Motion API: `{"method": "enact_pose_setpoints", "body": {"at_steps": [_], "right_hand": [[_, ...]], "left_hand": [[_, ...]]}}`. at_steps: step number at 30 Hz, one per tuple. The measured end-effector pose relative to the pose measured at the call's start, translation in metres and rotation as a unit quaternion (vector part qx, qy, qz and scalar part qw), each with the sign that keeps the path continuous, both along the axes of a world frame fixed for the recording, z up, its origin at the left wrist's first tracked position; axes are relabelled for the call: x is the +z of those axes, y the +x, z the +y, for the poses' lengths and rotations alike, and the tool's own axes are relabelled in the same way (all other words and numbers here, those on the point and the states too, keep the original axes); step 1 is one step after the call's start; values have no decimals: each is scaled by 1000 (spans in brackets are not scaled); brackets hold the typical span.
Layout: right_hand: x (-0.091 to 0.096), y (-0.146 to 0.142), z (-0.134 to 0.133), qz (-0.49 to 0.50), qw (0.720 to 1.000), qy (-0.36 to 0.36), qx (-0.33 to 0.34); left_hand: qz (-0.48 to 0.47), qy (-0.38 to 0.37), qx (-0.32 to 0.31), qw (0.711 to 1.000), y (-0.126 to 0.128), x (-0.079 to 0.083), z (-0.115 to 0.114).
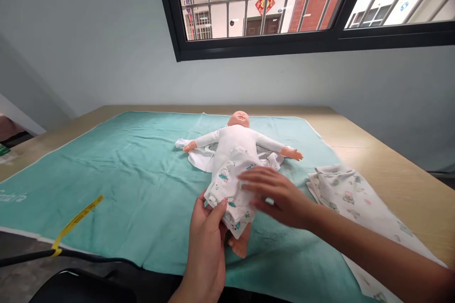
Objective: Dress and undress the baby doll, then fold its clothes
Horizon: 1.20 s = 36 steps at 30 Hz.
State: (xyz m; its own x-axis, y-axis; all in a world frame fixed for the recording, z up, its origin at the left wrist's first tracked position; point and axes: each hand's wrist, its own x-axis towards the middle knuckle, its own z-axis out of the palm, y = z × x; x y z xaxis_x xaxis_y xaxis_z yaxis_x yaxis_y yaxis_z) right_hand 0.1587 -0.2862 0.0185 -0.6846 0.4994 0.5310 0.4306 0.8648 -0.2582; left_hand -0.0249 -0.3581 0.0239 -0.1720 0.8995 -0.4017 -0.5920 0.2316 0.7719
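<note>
A baby doll (238,139) lies on its back on the green towel (135,180), arms spread, head toward the window. Its torso and arms are white, and a foot (239,246) shows at the near end. My left hand (209,222) is closed on a folded white baby garment (227,184) with teal and red animal prints, thumb on top. The garment covers the doll's lower body and most of its legs. My right hand (272,194) is over the garment's right side, fingers spread and a little blurred; whether they touch the cloth I cannot tell.
White clothing (202,158) lies spread under the doll's arms. A folded printed cloth (355,199) lies at the right on the wooden table (387,165). A black cable (99,259) with a yellow tag (78,219) runs along the near left edge. A barred window is behind.
</note>
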Motion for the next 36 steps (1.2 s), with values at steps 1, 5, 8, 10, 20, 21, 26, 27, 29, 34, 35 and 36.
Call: {"method": "enact_pose_setpoints", "body": {"at_steps": [1, 5, 8, 10, 20, 21, 26, 27, 29, 34, 35, 36], "right_hand": [[-1, 1, 7, 38, 996, -26, -76], [-2, -1, 40, 112, 926, -163, -321], [8, -5, 52, 91, 898, -270, -334], [22, -10, 53, 89, 894, -302, -318], [57, -146, 104, 61, 934, -256, -241], [55, -171, 115, 34, 939, -258, -227], [33, -300, 162, -98, 956, -231, -151], [27, -321, 167, -120, 959, -220, -135], [14, -352, 173, -148, 959, -211, -116], [-14, -384, 179, -173, 956, -218, -93], [-19, -385, 180, -177, 956, -216, -92], [-24, -385, 181, -185, 955, -212, -92]], "left_hand": [[8, 4, 0, 1000, -1, 1, 1], [19, 29, 1, 999, -2, 7, 1], [5, 42, 2, 999, -3, 12, 0], [-4, 57, 3, 998, -7, 15, 2], [25, 130, 151, 980, -101, 21, 20], [43, 120, 175, 976, -117, 17, 23], [154, 46, 259, 952, -198, -8, 36], [173, 29, 270, 947, -212, -12, 38], [197, -8, 283, 939, -234, -19, 40], [211, -57, 265, 939, -263, -35, 42], [225, -63, 253, 939, -266, -39, 43], [249, -71, 241, 935, -267, -43, 43]]}}
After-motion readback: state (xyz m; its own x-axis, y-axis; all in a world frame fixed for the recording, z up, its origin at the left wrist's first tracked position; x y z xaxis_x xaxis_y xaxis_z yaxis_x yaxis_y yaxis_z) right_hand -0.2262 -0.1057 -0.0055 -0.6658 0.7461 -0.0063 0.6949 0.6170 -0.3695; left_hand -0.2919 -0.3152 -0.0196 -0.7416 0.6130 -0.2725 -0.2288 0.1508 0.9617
